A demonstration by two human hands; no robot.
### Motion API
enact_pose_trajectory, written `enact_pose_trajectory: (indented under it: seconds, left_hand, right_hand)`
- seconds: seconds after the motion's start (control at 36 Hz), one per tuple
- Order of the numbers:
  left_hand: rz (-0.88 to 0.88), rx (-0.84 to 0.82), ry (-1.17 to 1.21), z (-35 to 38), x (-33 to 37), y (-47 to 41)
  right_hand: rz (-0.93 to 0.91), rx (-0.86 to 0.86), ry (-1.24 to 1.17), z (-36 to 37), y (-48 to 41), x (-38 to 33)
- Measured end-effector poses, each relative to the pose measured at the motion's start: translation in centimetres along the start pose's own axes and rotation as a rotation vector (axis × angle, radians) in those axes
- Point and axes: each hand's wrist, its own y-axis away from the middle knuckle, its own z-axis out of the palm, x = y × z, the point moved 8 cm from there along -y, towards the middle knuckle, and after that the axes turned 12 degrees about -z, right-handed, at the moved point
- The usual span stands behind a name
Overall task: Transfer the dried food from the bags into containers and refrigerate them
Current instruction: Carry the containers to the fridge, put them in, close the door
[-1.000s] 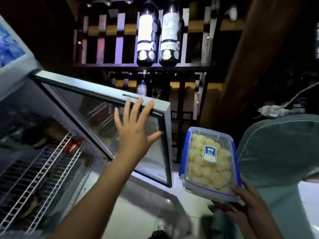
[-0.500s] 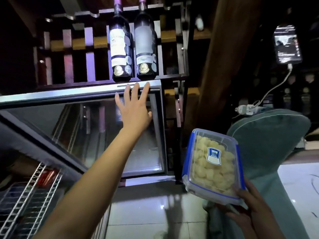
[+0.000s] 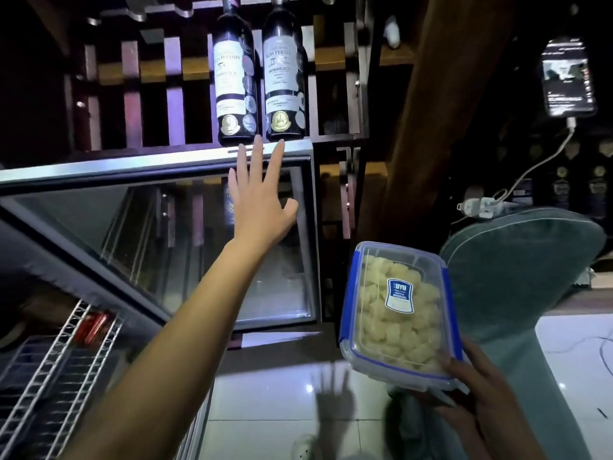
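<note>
Container [image 3: 398, 343], lid on, full of pale dried pieces [image 3: 378, 313], gripped from below in right hand [image 3: 481, 393]. Left hand [image 3: 262, 207] spread flat, fingers straight, against fridge door [image 3: 132, 169] top edge.

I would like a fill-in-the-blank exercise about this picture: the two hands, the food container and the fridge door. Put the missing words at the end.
The right hand holds a clear container whose lid is edged in ____. The left hand touches the fridge door, which stands ____. Above the door, ____ wine bottles stand side by side.
Missing words: blue; open; two.
</note>
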Motion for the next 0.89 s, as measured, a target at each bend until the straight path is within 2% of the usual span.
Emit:
enact_pose_trajectory:
  seconds: [0.03, 0.11, 0.22, 0.33, 0.42, 0.64, 0.89]
  left_hand:
    - [0.009, 0.019, 0.092, -0.8, 0.0, 0.9]
    - [-0.050, -0.077, 0.448, -1.9, -1.1, 4.8]
    - [-0.354, -0.327, 0.751, -0.3, -4.3, 13.3]
    - [-0.671, -0.425, 0.948, 1.5, -7.0, 22.9]
    - [-0.807, -0.443, 1.094, 1.7, -7.8, 28.2]
    - [-1.055, -0.137, 1.129, -2.0, -12.0, 34.5]
    - [-1.191, 0.167, 1.215, -6.5, -19.8, 38.3]
  right_hand:
    - [-0.021, -0.079, 0.073, 0.3, -0.3, 0.0]
    - [0.005, -0.093, 0.071, 0.7, -0.5, 0.2]
    - [0.042, -0.189, 0.128, 1.6, -1.3, 1.5]
    - [0.085, -0.320, 0.174, 3.3, -1.5, 3.2]
    - [0.149, -0.449, 0.218, 5.1, -1.0, 5.2]
    - [0.293, -0.724, 0.286, 11.5, 1.7, 10.3]
    - [0.278, -0.939, 0.352, 20.5, 6.7, 15.3]
